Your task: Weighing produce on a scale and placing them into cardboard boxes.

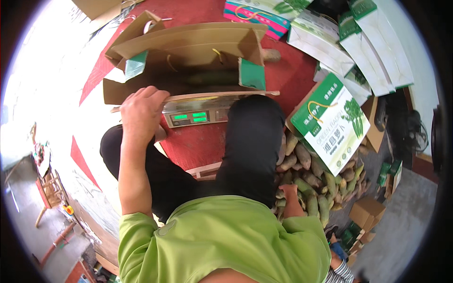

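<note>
In front of my knees an open brown cardboard box (188, 42) rests on a digital scale (177, 123) with green lit figures. My left hand (143, 109) is closed over the box's near left edge. Deep in its shadow lies what looks like a long green radish (214, 78). Beside my right thigh is a heap of green radishes (323, 207), many with brownish soil on them. My right hand (289, 192) reaches down to the left side of that heap. Its fingers are mostly hidden, so whether it grips a radish is unclear.
A white and green printed carton (332, 122) with a yellow cord handle leans over the heap. More such cartons (373, 47) stand at the far right. A single radish (271, 55) lies past the box. A person in a striped sleeve (343, 271) is at lower right.
</note>
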Demonstrator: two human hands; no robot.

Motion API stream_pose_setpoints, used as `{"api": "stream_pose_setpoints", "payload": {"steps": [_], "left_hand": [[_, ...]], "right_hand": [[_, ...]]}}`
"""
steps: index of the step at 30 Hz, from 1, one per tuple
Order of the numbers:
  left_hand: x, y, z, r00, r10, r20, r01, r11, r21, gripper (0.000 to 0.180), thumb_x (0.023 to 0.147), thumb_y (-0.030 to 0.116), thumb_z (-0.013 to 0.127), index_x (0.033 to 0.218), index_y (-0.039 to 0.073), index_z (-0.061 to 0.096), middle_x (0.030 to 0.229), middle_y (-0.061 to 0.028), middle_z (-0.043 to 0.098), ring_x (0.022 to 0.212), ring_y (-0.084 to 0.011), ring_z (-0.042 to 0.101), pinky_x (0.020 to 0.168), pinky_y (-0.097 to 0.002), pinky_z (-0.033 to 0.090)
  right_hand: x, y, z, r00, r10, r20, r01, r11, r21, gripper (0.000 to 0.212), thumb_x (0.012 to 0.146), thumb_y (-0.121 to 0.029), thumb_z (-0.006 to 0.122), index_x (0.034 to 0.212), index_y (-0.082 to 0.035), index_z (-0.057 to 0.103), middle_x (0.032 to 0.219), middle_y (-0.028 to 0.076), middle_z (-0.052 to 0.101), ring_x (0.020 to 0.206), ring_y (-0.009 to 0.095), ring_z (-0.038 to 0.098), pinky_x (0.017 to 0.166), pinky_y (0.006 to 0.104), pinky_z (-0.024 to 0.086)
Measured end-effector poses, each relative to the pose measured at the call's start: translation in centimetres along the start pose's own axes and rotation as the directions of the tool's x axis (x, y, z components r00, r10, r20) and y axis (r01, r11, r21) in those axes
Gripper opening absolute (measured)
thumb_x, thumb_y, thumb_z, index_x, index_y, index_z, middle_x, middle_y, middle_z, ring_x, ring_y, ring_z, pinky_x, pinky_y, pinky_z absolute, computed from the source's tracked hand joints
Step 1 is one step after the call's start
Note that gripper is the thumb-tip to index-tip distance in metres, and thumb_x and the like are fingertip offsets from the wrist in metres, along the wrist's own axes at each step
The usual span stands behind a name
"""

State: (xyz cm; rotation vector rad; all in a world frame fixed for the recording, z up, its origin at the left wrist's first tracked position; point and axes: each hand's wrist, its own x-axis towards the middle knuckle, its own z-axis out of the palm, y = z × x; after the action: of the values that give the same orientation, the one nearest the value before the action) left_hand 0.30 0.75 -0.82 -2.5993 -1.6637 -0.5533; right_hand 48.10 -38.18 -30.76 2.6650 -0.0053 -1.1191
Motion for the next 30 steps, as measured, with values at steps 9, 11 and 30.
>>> {"api": "stream_pose_setpoints", "payload": {"steps": [9,11,30], "left_hand": [[-1.3,-1.2,0.0,0.998,0.048,0.049,-0.049,0.998,0.034,0.011,0.067,0.013,0.063,0.077,0.016,0.061,0.076,0.0001,0.055,0.082,-0.0200,0.061,0.069,-0.0351,0.049],[-1.3,-1.1,0.4,0.997,0.055,0.060,-0.055,0.998,0.010,0.010,0.068,0.014,0.062,0.078,0.017,0.062,0.076,0.0003,0.056,0.082,-0.0193,0.061,0.069,-0.0341,0.048],[-1.9,-2.0,0.0,0.997,0.029,0.069,-0.034,0.997,0.074,0.004,0.071,0.015,0.062,0.074,0.017,0.061,0.077,0.0014,0.057,0.081,-0.0170,0.062,0.067,-0.0326,0.048]], "right_hand": [[-4.6,0.6,-9.8,0.823,-0.122,0.555,-0.085,0.939,0.332,0.022,0.080,-0.015,0.070,0.099,-0.009,0.061,0.070,0.003,0.055,0.049,0.012,0.046,0.038,0.0265,0.031],[-4.6,0.3,-11.8,0.787,-0.198,0.584,-0.020,0.939,0.345,0.041,0.077,-0.015,0.072,0.116,-0.006,0.061,0.078,0.004,0.060,0.055,0.011,0.050,0.039,0.0263,0.032],[-46.2,-35.9,-19.9,-0.348,-0.935,0.061,0.772,-0.250,0.584,0.081,0.068,-0.005,0.076,0.138,0.001,0.037,0.128,0.011,0.052,0.118,0.022,0.052,0.101,0.0343,0.040]]}}
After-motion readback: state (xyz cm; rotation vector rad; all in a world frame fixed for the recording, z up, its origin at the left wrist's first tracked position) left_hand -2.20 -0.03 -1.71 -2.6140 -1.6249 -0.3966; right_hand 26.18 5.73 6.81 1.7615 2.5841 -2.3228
